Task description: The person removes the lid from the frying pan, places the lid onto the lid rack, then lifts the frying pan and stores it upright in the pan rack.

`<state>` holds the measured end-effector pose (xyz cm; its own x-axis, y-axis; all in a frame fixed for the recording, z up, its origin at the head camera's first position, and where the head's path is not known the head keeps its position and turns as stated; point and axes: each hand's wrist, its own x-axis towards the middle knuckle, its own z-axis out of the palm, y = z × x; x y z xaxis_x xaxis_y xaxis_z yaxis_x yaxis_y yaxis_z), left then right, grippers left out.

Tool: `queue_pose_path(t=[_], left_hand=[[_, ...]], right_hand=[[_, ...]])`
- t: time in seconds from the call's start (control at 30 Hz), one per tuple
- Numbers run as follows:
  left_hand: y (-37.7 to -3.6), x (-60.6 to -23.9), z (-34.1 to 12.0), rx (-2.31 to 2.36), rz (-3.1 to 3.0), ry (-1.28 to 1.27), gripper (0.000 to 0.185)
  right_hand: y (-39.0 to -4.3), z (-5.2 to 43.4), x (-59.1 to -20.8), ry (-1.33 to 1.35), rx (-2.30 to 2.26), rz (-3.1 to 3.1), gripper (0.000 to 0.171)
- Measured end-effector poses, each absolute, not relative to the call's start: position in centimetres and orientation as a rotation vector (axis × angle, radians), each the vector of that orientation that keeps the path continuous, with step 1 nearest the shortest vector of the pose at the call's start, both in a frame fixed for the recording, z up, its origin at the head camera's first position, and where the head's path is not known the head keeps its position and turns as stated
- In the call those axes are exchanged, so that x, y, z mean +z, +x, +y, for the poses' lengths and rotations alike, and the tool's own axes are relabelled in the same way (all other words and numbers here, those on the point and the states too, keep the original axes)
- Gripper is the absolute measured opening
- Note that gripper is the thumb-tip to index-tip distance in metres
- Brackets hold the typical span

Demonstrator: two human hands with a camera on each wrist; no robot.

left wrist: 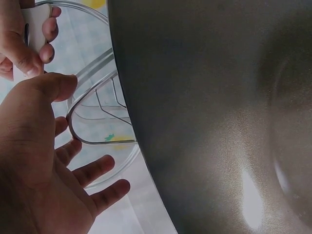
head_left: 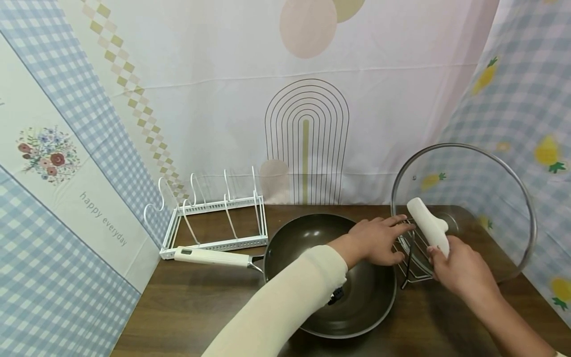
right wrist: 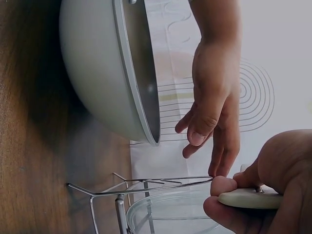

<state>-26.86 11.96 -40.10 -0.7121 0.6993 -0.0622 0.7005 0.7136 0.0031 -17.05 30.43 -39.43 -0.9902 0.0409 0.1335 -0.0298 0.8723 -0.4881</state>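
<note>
Right hand grips the glass lid by its white handle, tilted just right of the wok, over a wire rack that the open left hand seemingly touches; fragile, slippery glass, best held by that handle.

glass lid upright beside wire rack
</note>
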Motion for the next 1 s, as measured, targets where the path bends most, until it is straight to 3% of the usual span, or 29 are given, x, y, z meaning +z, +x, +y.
queue_pose_path(t=[1.0], left_hand=[[-26.9,-40.2,12.0,-0.009,2.838,1.159,0.075]], right_hand=[[-18.2,30.6,-39.4,-0.014,0.710,-2.891,0.038]])
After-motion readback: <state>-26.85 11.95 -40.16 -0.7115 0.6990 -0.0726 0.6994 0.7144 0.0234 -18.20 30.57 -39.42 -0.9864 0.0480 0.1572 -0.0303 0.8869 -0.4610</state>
